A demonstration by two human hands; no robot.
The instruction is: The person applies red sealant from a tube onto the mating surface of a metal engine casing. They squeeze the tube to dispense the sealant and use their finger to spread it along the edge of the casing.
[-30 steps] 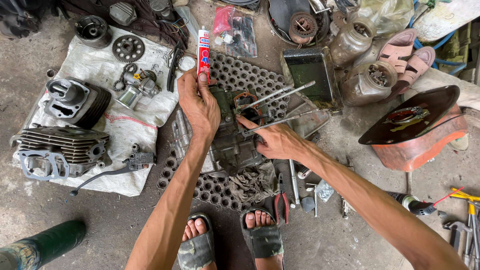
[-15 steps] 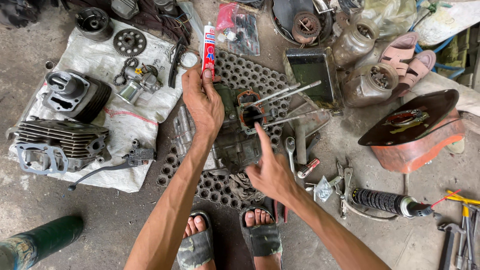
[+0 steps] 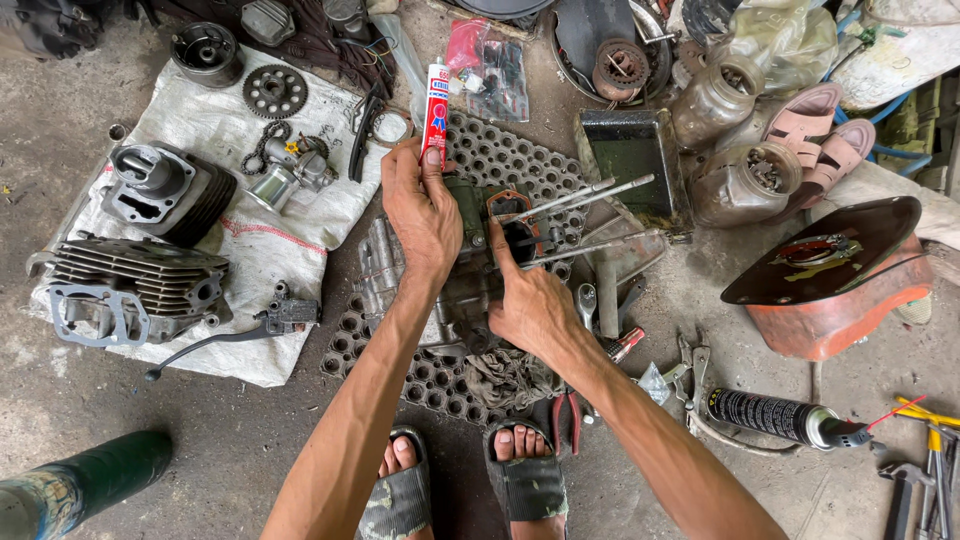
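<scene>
Right hand (image 3: 530, 300) moved up from wrench area back onto engine case (image 3: 470, 290); left hand little changed.

Near: two feet in sandals, pliers (image 3: 567, 420) on perforated rubber mat (image 3: 420, 375).

Middle: right hand not grasping, index finger stretched, tip pressing orange gasket (image 3: 510, 203) at cylinder opening, likely to seat it. Long studs (image 3: 580, 205) point up-right.

Farther: left hand clenched around red-white sealant tube (image 3: 436, 100), kept close above case, probably ready for use. Tube long axis nearly vertical in picture; which end is nozzle, cannot tell.
</scene>
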